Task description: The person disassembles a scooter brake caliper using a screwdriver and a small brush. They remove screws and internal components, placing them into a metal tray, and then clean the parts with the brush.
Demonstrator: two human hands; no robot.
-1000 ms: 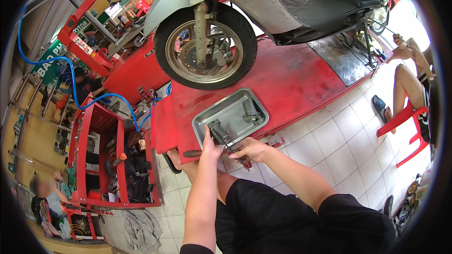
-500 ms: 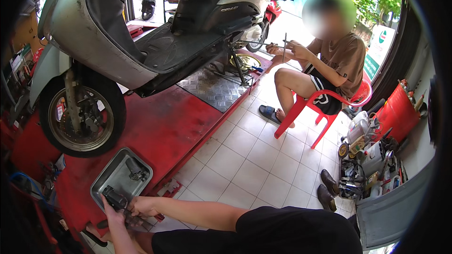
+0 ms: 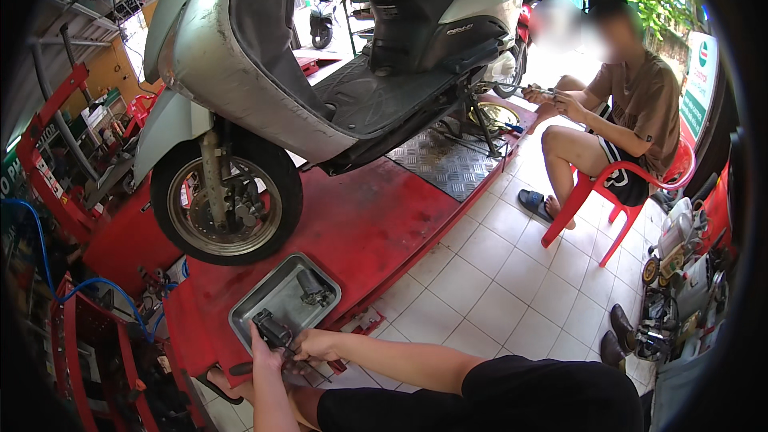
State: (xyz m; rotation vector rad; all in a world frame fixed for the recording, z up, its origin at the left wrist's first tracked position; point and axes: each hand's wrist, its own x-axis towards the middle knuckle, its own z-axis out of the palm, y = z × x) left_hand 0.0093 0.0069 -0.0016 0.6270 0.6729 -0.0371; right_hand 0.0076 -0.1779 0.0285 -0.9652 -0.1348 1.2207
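My left hand [image 3: 265, 347] holds a dark cylindrical metal part [image 3: 274, 330] at the lower edge of a steel tray [image 3: 251, 297] on the red lift platform [image 3: 344, 246]. My right hand [image 3: 314, 345] is closed just right of that part, round a thin tool whose shape is partly hidden by my fingers. A second dark cylindrical part [image 3: 313, 287] lies in the tray. A handle [image 3: 241, 369] shows left of my left wrist. Above the tray stands the front wheel [image 3: 174, 205] of a silver scooter [image 3: 228, 56].
A co-worker [image 3: 640, 112] sits on a red plastic chair [image 3: 592, 192], holding a long metal tool toward the scooter's rear. Tiled floor [image 3: 504, 288] lies beside the platform. Shoes [image 3: 620, 328] and containers stand at the right. A red rack [image 3: 96, 368] and blue hose [image 3: 112, 286] are at the left.
The view has swung right and up since a second ago, bringing the seated co-worker into full view. My hands stay on the part and tool at the tray's edge.
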